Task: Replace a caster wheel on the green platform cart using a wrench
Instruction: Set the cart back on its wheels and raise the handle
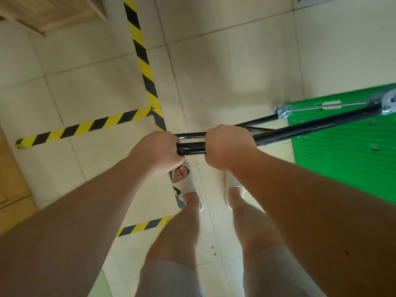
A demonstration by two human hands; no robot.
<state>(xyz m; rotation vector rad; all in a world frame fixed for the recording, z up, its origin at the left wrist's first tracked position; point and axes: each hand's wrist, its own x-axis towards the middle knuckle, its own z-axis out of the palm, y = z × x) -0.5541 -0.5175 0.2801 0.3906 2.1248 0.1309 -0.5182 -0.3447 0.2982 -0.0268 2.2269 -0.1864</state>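
We hold one black handle (pixel 190 147) with the left hand (pixel 157 152) and the right hand (pixel 227 146), fingers curled closed around it, and one green platform cart (pixel 342 151) joins it at our right.

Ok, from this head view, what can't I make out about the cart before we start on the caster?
Caster wheels: head view, none show; the green deck covers them.
Deck's far side: cut off by the right edge.
Handle grip: partly wrapped by left hand and right hand.
Hinge bracket: blurred.
Wrench: not in frame.
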